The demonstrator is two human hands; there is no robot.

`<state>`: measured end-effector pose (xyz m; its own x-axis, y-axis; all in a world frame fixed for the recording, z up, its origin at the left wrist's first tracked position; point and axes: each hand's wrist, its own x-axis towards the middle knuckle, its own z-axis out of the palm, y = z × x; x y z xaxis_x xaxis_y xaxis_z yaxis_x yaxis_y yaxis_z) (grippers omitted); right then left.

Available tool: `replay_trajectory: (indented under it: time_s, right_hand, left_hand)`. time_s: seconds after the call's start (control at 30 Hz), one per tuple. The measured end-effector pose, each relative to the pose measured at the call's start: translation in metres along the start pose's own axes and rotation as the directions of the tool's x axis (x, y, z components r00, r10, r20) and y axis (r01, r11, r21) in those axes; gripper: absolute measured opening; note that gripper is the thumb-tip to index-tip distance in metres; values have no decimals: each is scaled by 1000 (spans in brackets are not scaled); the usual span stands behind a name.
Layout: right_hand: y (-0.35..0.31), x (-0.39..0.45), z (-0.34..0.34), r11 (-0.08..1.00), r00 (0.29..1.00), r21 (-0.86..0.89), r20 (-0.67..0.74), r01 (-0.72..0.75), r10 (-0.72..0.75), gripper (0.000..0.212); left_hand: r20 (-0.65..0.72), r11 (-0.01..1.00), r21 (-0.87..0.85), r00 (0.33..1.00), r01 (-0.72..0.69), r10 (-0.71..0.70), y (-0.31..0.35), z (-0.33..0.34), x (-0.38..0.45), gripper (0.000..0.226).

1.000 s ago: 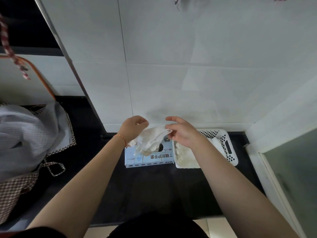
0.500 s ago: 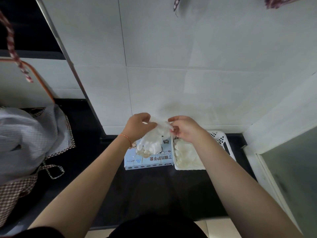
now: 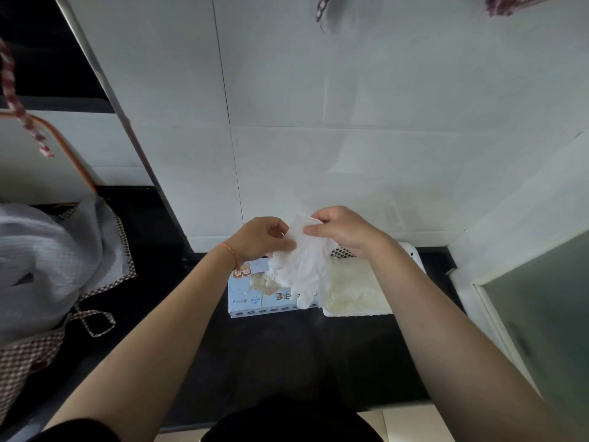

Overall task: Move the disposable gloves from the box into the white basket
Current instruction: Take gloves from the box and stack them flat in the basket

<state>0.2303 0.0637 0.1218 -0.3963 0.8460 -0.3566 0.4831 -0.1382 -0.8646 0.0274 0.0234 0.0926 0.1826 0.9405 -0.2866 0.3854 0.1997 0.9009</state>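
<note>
A light blue glove box [image 3: 251, 301] lies on the black counter, with pale gloves showing in its opening. Right beside it stands the white basket [image 3: 357, 311], which holds a pile of off-white gloves [image 3: 353, 288]. Above both hangs a white disposable glove [image 3: 306, 266], fingers pointing down. My left hand [image 3: 259, 239] pinches its cuff from the left. My right hand [image 3: 344, 232] pinches the same cuff from the right. The glove hides part of the box and the basket's left edge.
A grey cloth with a checked border [image 3: 47, 260] lies on the counter at the left. White wall tiles [image 3: 350, 122] rise behind the box and basket. A frosted glass panel [image 3: 541, 314] stands at the right. The counter's front edge [image 3: 287, 419] runs near my body.
Both hands have lifted the glove higher out of the box and shifted it right, so it now hangs partly over the basket.
</note>
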Motion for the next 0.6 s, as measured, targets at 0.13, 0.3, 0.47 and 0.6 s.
replay_trajectory:
  time_s: [0.13, 0.3, 0.47, 0.6]
  right_hand:
    - [5, -5, -9, 997, 994, 80, -105, -1, 9, 2]
    - [27, -15, -31, 980, 933, 198, -345, -31, 100, 15]
    - [54, -25, -54, 947, 923, 314, -342, -64, 176, 14]
    - [75, -30, -77, 858, 951, 499, -192, -118, 242, 8]
  left_hand:
    - [96, 992, 120, 995, 27, -39, -9, 9, 4, 14]
    - [34, 980, 168, 992, 110, -118, -16, 29, 21, 33]
    - [-112, 995, -75, 990, 72, -80, -7, 51, 36, 35]
    - [-44, 903, -425, 994, 71, -99, 1, 71, 52, 23]
